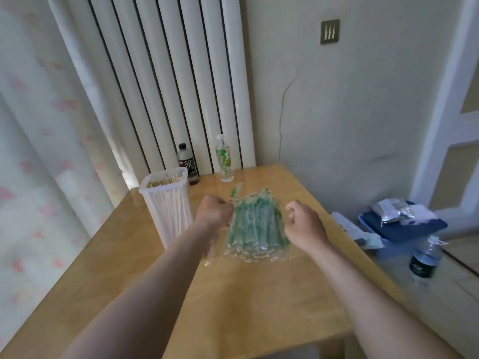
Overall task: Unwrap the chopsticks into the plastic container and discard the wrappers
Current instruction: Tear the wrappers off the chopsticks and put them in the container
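A pile of green-printed clear wrappers lies in the middle of the wooden table. To its left stands a tall translucent plastic container with several bare chopsticks upright in it. My left hand is closed at the pile's left edge, pinching a clear wrapper that trails down past my wrist to the table; whether chopsticks are in it I cannot tell. My right hand hovers at the pile's right edge, its fingers curled and holding nothing.
A dark soda bottle and a green-labelled bottle stand at the table's far edge by a radiator. Right of the table are a blue bin with packets on it and a dark jar. A curtain hangs at left.
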